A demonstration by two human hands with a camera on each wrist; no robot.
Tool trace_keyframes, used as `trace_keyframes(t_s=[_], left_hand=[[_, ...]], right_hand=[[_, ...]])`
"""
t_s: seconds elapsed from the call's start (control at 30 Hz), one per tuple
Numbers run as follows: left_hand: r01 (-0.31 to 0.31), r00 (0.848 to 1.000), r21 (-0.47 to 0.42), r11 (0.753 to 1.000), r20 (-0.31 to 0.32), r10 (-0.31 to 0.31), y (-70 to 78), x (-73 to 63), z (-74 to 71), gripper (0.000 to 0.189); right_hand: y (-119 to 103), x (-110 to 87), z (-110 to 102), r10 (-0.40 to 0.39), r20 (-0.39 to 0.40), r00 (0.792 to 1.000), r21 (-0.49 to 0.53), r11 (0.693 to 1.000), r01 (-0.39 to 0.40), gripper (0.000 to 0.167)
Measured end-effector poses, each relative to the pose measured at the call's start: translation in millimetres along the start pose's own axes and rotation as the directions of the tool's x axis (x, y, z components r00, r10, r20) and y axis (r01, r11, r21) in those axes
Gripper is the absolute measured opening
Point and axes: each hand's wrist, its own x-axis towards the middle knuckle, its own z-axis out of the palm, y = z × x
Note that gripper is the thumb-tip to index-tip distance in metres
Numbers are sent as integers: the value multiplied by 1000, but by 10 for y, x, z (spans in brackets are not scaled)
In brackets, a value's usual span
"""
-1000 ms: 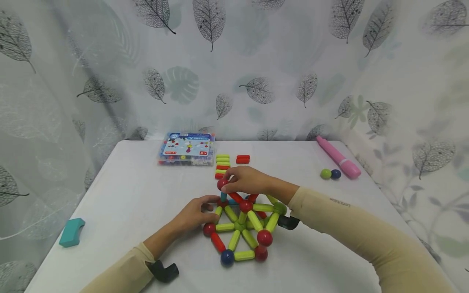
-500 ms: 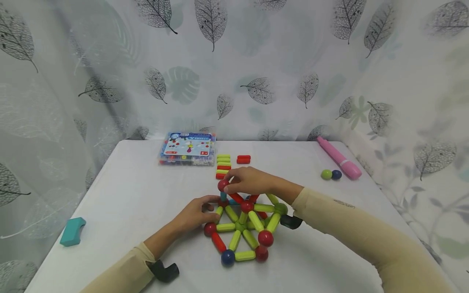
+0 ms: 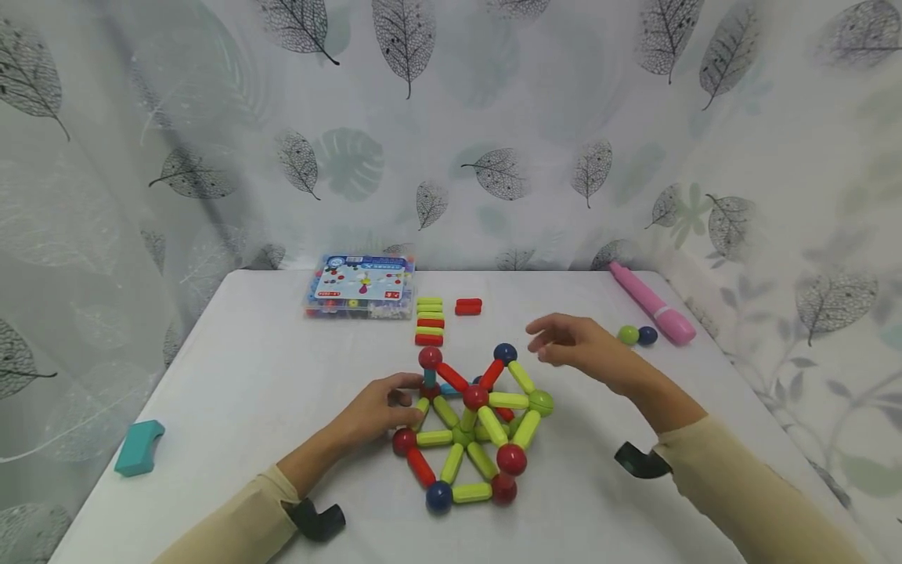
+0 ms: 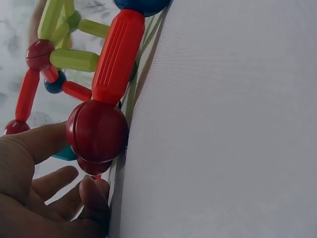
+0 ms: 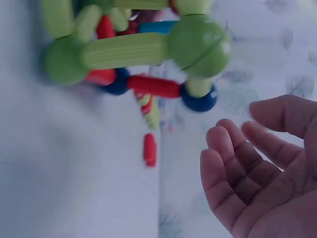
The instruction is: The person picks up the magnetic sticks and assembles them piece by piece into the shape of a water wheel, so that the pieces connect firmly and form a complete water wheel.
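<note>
Near two loose balls [image 3: 629,335], right hand [image 3: 581,347], fingers apart; left hand [image 3: 377,405] clasped on one rod frame [image 3: 463,433]

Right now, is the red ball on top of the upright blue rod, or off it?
On: the red ball sits atop the blue rod, also meeting a red rod; the right hand touches none of these.

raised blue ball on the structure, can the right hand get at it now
Likely yes: the right hand is empty and close to the raised blue ball, with nothing visible between them.
</note>
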Motion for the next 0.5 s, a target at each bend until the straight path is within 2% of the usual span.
trace_keyframes(t_s=[0.13, 0.2, 0.37, 0.5], left_hand=[[-3, 1000, -10, 1000, -12, 3, 18, 20, 1, 60], [-7, 1000, -18, 1000, -18, 6, 30, 23, -1, 57], [-8, 1000, -31, 999, -11, 7, 16, 34, -3, 52], [-5, 1000, -17, 1000, 5, 5, -14, 38, -14, 50]], right_hand=[[274, -219, 62, 51, 41, 998, 23, 998, -52, 41], [332, -266, 108, 40, 56, 998, 28, 999, -42, 41], [320, -195, 197, -46, 53, 998, 60, 997, 42, 40], [274, -93, 243, -44, 64, 997, 68, 997, 40, 40]])
